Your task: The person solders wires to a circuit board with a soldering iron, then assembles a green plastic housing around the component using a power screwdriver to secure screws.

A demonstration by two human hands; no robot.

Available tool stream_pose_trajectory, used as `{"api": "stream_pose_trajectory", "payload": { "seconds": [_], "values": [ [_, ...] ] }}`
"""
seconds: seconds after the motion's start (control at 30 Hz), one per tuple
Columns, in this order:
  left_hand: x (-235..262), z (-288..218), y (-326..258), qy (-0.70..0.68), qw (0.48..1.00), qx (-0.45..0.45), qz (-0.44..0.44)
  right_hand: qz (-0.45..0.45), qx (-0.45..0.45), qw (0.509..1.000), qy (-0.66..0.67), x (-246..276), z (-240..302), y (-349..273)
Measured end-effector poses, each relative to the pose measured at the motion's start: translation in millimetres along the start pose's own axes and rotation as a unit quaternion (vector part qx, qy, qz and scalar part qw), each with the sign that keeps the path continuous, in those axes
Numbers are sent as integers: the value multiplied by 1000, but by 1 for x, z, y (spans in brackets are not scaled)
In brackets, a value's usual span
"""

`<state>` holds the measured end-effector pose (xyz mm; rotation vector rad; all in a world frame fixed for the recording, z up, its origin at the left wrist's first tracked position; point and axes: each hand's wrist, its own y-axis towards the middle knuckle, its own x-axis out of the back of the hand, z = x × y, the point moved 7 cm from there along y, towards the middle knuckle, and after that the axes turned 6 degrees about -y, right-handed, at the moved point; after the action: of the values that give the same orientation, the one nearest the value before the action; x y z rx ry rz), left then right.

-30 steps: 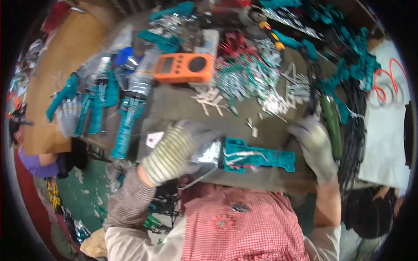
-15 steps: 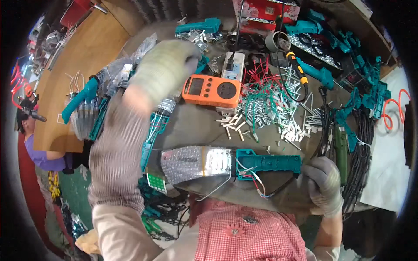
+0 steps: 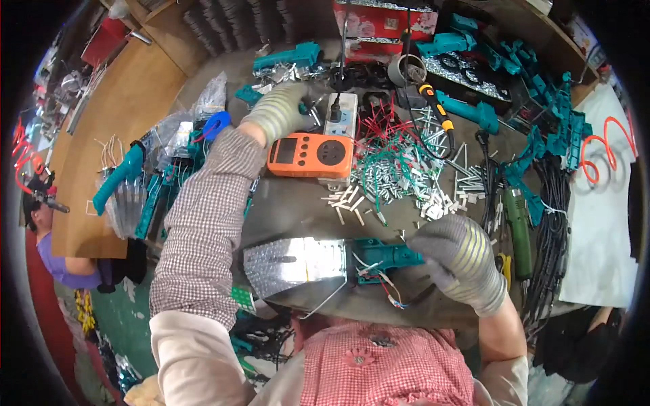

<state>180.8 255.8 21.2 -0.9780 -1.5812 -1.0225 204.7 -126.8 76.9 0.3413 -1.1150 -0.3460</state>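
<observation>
A long tool lies across the bench in front of me. Its front end sits in bubble wrap (image 3: 274,267), beside a shiny metal section (image 3: 318,258). The open teal handle (image 3: 386,255) shows white, red and blue wires. My right hand (image 3: 462,260), in a striped grey glove, is closed over the handle's right end and hides it. Farther off, my left hand (image 3: 277,111), gloved too, reaches past an orange meter with a socket (image 3: 310,155). Its fingers curl at a small metal part (image 3: 311,119) beside the white power strip (image 3: 342,116); the fingertips are partly hidden.
White sleeves and red and green wires (image 3: 393,166) lie heaped behind the tool. A soldering iron (image 3: 437,108) hangs over them. Black cords (image 3: 552,237) and a green hand tool (image 3: 517,233) lie right. Teal housings (image 3: 122,177) line the left. Someone in purple (image 3: 57,247) sits beyond.
My left hand has come down beside the power strip, and a blue roll now shows near its forearm. My right hand has moved left over the handle end. The view has shifted slightly.
</observation>
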Motion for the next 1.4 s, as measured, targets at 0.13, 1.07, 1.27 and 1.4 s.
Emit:
{"api": "stream_pose_trajectory", "payload": {
  "seconds": [0.13,1.07,1.27,1.4],
  "values": [
    [27,1,-24,-126,990,48,-50,-59,-36,997,16,1,-14,-5],
    [54,-198,-165,-500,852,-76,137,18,-197,835,513,-10,-6,-2],
    [76,-188,-171,-347,923,-166,-20,-75,-143,848,505,1,-19,-19],
    [65,-147,-194,-254,957,-126,-62,-9,-128,941,312,29,-43,-32]
  ]
}}
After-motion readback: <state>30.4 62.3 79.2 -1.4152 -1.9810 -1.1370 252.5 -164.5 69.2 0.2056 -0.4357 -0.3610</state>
